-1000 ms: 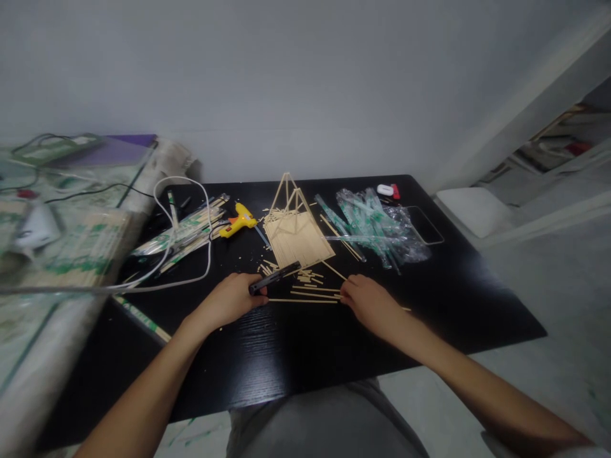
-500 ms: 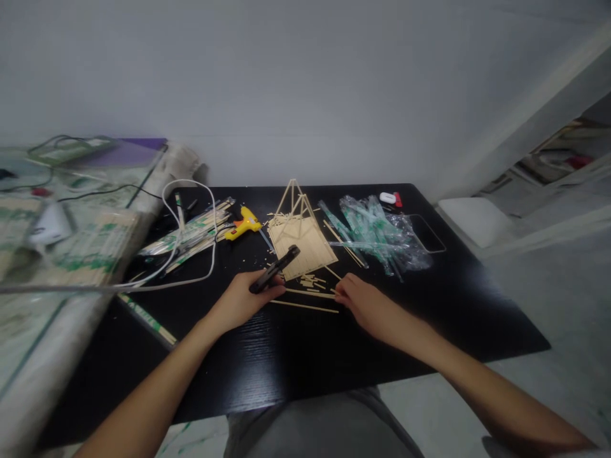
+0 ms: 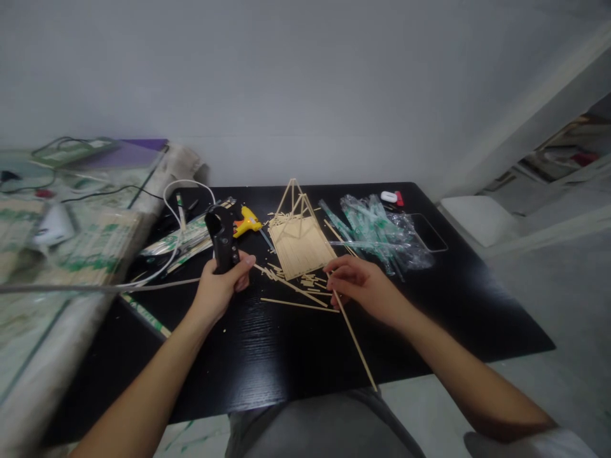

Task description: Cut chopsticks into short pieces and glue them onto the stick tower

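Note:
My left hand (image 3: 226, 284) is closed around a black tool (image 3: 222, 242) with what look like rivets on its side. It is held upright left of the wooden build, and its exact kind is unclear. In my right hand (image 3: 359, 284), a thin wooden stick (image 3: 353, 332) is pinched near its upper end; the stick slants down toward the table's front edge. Just beyond both hands sits a flat wooden stick base (image 3: 301, 249) carrying a triangular stick frame (image 3: 302, 205). Loose sticks (image 3: 300, 305) and short cut pieces (image 3: 309, 280) lie in front of it.
A yellow glue gun (image 3: 247, 222) lies left of the base, near packaged chopsticks (image 3: 191, 236). Crumpled clear wrappers (image 3: 377, 229), a phone-like dark slab (image 3: 426, 232) and a white case (image 3: 388, 197) occupy the right. A white cable (image 3: 213, 222) loops over the black table (image 3: 267, 362).
My left hand has moved left and turned the black tool upright, away from the sticks. My right hand now holds a long stick swung round toward me.

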Tool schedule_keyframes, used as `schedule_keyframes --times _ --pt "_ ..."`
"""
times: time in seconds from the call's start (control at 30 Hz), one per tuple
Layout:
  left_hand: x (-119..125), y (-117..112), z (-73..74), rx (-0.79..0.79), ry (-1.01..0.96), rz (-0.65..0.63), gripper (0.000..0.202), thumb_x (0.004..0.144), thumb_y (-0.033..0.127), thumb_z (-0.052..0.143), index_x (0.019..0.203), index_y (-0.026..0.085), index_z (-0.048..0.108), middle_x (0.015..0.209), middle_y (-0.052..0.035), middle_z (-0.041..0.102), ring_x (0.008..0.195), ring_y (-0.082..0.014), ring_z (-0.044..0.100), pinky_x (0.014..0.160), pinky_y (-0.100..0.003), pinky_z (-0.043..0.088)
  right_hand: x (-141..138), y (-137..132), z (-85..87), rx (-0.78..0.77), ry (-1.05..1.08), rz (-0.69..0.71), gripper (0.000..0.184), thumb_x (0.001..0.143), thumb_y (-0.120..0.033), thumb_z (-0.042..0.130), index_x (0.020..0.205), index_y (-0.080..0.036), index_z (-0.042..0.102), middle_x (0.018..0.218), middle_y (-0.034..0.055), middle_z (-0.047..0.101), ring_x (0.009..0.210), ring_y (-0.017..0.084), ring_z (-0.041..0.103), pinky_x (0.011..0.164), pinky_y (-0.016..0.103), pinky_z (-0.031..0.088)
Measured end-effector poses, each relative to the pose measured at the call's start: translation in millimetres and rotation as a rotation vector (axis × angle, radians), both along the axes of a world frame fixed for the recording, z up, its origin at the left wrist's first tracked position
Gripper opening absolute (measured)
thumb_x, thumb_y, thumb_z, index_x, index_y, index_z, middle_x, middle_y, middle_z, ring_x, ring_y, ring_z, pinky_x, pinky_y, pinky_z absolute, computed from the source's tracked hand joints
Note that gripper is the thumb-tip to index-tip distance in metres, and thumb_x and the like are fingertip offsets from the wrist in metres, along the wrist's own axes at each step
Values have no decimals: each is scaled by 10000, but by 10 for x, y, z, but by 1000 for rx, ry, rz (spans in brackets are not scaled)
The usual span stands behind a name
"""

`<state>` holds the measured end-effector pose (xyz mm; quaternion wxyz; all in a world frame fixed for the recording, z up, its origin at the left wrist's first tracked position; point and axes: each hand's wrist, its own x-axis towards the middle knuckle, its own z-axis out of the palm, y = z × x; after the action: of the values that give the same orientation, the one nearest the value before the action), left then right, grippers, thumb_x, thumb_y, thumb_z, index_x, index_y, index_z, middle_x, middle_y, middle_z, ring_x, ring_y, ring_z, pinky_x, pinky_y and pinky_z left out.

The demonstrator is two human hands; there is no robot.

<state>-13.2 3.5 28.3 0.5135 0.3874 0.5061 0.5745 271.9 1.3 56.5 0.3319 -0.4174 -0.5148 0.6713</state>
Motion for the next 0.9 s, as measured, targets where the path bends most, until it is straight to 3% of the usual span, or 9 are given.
schedule_keyframes --times 0.07,0.2,0.4,0.57,0.73,0.9 --pt "-8 3 14 5 -34 -10 267 733 298 831 728 161 602 463 90 417 400 -50 371 419 -202 299 5 45 -8 -68 87 -28 236 818 -327 789 972 -176 692 832 15 709 656 127 705 634 274 618" --pt "-3 -7 18 11 -36 -23 248 751 285 817 724 162 603 466 88 414 404 -51 375 423 -205 302 -10 75 -61 -164 171 -27 290 779 -308 827 1010 -161 733 879 52 746 796 161 739 704 278 618" --pt "-14 -11 37 16 115 -26 249 755 313 804 721 169 603 481 77 439 420 -61 397 426 -206 301 -108 49 -136 117 -116 33 246 832 -395 768 812 -153 725 680 7 684 643 143 671 665 284 560" --pt "11 -19 216 98 543 -72 249 782 377 780 747 170 646 568 50 529 496 -81 462 482 -219 359 -270 20 -151 343 -316 105 134 885 -289 700 840 -169 739 859 40 764 810 179 698 779 290 525" --pt "122 -19 425 324 865 -206 225 881 393 683 811 180 662 661 29 615 591 -110 539 586 -244 426 -417 3 -214 436 -369 156 132 901 -205 670 999 -179 755 902 32 779 788 164 696 745 260 501" --pt "261 -6 442 437 949 -175 191 913 368 652 871 182 668 696 20 655 615 -116 574 623 -247 453 -465 26 -342 475 -384 178 97 908 -197 678 941 -167 764 853 24 770 739 148 664 700 239 469"
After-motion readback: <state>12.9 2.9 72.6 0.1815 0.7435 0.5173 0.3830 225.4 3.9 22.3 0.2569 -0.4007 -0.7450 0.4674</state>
